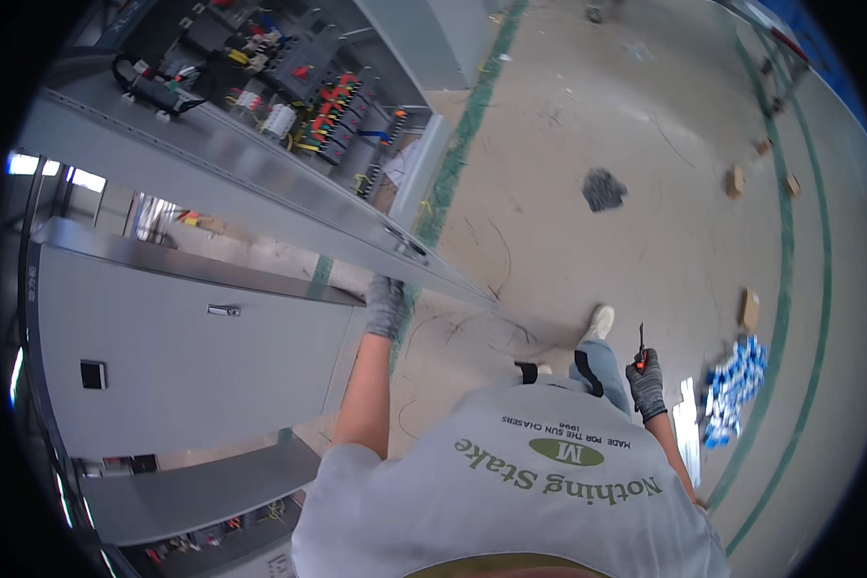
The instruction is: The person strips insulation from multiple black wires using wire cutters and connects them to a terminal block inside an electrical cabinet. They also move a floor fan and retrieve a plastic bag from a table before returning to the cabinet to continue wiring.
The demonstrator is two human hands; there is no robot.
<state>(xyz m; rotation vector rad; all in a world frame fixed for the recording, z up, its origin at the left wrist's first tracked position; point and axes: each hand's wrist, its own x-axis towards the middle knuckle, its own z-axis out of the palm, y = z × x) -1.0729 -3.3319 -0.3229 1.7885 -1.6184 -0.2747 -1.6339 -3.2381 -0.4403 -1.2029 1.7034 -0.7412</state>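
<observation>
My left hand (386,306), in a grey knitted glove, is up against the outer side of a grey metal cabinet door (289,207); its fingertips are hidden there, so the grip does not show. The door stands swung out from a cabinet full of wiring, with a latch (405,243) near its free edge. Away from the cabinet, low by my right leg, my gloved right hand (647,383) is closed around a screwdriver (642,347) with an orange-red handle. Its thin dark shaft points forward. Inside the cabinet are breakers and coloured terminals (332,116).
A second grey cabinet (193,337) with a handle stands at the left. Dark crumpled material (603,190) and loose wire bits lie on the floor ahead. Small cardboard boxes (749,309) and a pile of blue-and-white packets (737,385) lie at the right, near green floor lines.
</observation>
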